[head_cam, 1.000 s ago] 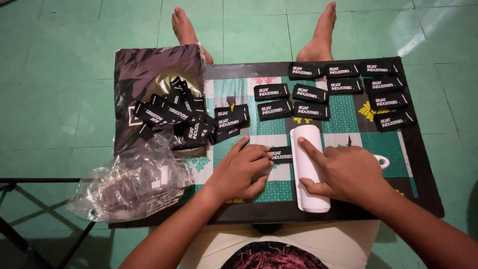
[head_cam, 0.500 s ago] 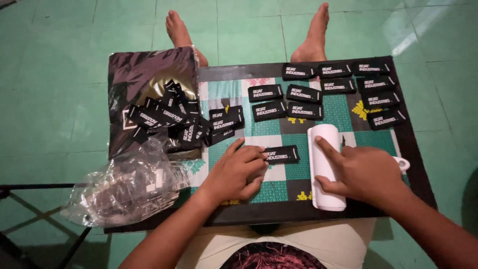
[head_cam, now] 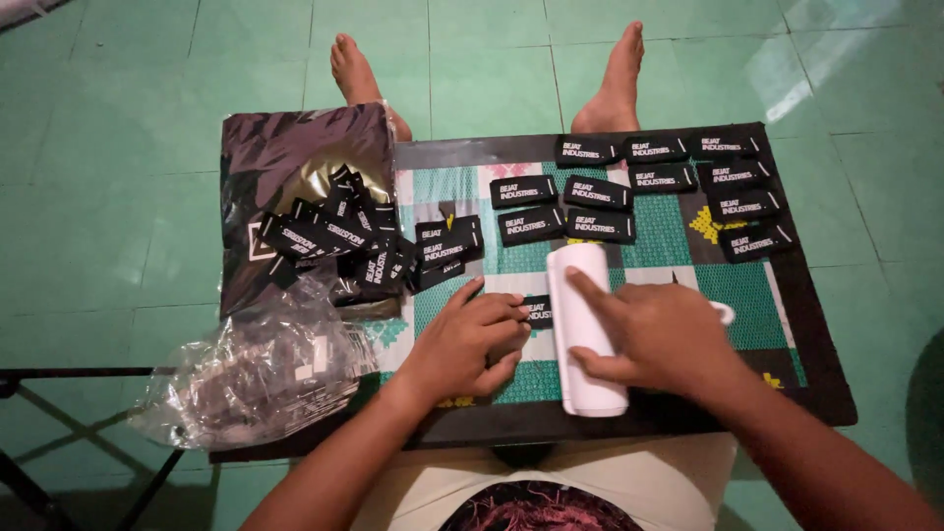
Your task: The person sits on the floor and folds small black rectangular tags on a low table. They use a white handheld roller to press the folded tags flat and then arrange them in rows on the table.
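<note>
Two hands work: left hand (head_cam: 477,339) pins a black label (head_cam: 537,311); right hand (head_cam: 657,339) presses a white roller (head_cam: 582,339).

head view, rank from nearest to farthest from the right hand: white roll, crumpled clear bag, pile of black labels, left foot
1. white roll: directly under the right hand, touching it.
2. pile of black labels: up and to the left, on the dark sheet.
3. crumpled clear bag: far left, at the board's edge.
4. left foot: top left, on the green floor.
The bag and the foot are close to call.
</note>
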